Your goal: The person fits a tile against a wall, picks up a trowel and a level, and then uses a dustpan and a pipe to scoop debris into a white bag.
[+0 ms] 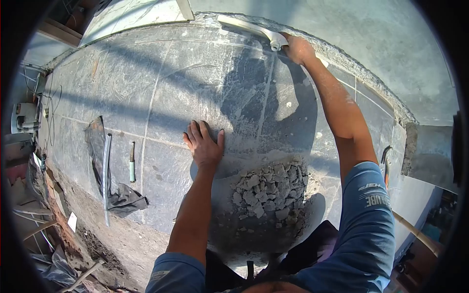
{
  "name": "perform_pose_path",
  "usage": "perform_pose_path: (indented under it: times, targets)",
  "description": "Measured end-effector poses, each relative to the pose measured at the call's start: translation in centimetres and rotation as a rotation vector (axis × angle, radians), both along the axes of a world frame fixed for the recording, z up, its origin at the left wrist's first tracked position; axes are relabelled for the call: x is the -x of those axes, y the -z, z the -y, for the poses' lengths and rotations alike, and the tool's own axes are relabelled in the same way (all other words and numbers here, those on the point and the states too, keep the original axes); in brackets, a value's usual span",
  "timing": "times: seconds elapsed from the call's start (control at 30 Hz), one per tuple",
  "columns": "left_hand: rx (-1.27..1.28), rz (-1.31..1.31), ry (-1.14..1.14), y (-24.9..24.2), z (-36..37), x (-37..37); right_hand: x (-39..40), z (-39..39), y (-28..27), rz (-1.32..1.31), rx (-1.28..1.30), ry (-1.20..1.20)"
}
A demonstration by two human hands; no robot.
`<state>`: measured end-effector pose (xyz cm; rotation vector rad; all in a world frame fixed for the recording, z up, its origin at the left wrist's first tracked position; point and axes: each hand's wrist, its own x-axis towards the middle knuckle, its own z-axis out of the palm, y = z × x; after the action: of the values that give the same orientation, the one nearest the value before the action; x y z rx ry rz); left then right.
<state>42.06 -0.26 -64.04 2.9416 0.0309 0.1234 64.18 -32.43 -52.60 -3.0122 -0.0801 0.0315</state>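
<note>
My right hand (297, 49) is closed round the handle end of a pale, long-headed brush (249, 26), which lies along the far edge of the grey tiled surface (185, 78) where it meets the wall. Lower and to the left, my left hand (203, 146) rests flat on the tiles with its fingers spread and nothing in it. Between my arms, close to my body, is a heap of broken grey rubble (268, 190). White dust and small crumbs are scattered over the tiles.
On the left lie a green-handled tool (132, 163), a metal strip (106, 180) and a dark torn sheet (124, 199). A hooked tool (386, 155) is beyond my right arm. A wooden pole (415, 232) stands at the lower right. Debris (49, 229) fills the lower left.
</note>
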Motion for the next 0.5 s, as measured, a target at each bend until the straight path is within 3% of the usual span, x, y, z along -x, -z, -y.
perform_pose_path:
  times: [0.13, 0.2, 0.23, 0.33, 0.37, 0.4, 0.5]
  targets:
    - [0.023, 0.063, 0.017, 0.3, -0.2, 0.3, -2.1, -7.2, 3.2, 0.055, 0.073, -0.038]
    - [0.019, 0.062, 0.025, 0.3, -0.1, 0.2, -0.7, -7.6, 1.5, -0.009, -0.083, -0.412]
    - [0.028, 0.06, 0.022, 0.3, -0.1, -0.3, 0.0, -6.4, 1.3, 0.121, -0.126, -0.612]
    - [0.02, 0.082, 0.035, 0.5, -0.2, 0.2, 2.3, -2.6, -2.4, -0.101, 0.079, -0.292]
    - [0.017, 0.056, 0.029, 0.6, -0.2, 0.0, 0.9, 1.4, 0.6, 0.057, 0.127, -0.22]
    - [0.012, 0.029, 0.025, 0.7, -0.2, 0.1, 0.6, 4.9, 2.6, -0.003, 0.058, -0.148]
    - [0.007, 0.035, 0.027, 1.0, -0.4, 0.2, 6.6, 3.9, 2.9, -0.048, 0.029, -0.152]
